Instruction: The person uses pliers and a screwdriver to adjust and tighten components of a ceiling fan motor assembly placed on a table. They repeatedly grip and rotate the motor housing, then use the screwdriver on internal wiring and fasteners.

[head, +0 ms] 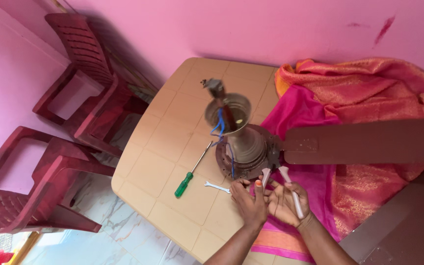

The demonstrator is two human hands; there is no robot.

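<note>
Low in the frame, centre right, both hands meet at the worktop [172,142] edge. Right hand [285,201] grasps pliers [293,191] by their pale handles, fingers wrapped round one handle. Left hand [249,198] has its fingers spread loose beside the tool, touching the other handle; not clenched. Ceiling fan [244,140] stands at frame centre, motor down, rod up, blue wires hanging out of the canopy cup. One blade [369,142] is attached and runs right over pink cloth [364,88]. Green-handled screwdriver [190,172] and small spanner [217,186] lie left of the hands, untouched. Judging by this, the fan is part dismantled, with wiring exposed.
</note>
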